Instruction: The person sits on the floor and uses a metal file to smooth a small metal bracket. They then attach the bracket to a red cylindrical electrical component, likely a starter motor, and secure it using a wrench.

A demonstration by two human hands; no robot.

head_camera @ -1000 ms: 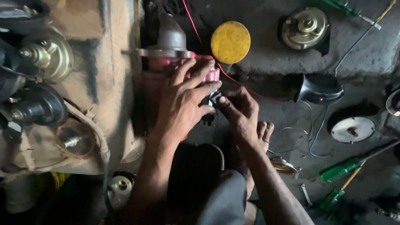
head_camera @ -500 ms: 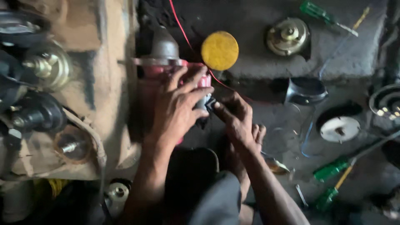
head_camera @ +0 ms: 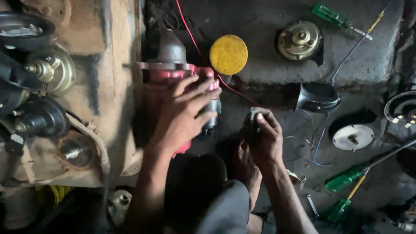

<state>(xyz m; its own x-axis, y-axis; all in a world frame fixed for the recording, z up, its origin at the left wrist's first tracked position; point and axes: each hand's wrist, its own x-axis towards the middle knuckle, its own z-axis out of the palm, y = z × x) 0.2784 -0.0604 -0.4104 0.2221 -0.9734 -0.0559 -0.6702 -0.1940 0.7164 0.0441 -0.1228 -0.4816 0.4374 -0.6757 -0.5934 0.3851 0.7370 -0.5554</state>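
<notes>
My left hand [head_camera: 184, 113] lies flat over a red starter motor [head_camera: 173, 78] with a grey metal nose, its fingers spread across the red body and the small cylinder on its side. Beside it, my right hand [head_camera: 262, 136] is closed around a small dark part whose grey tip sticks out near the thumb; what the part is I cannot make out. A red wire [head_camera: 236, 92] runs from the top of the view, past the motor and behind my right hand.
A yellow disc [head_camera: 228, 54] lies just right of the motor. A brass-coloured horn [head_camera: 300, 40], a black horn shell [head_camera: 316, 97], a white round plate [head_camera: 353, 136] and green-handled screwdrivers [head_camera: 344, 177] are scattered at right. Motor parts [head_camera: 41, 86] sit at left.
My right hand has pulled away from the motor to the right with the small part in it. My left hand stays on the motor. The view has shifted closer.
</notes>
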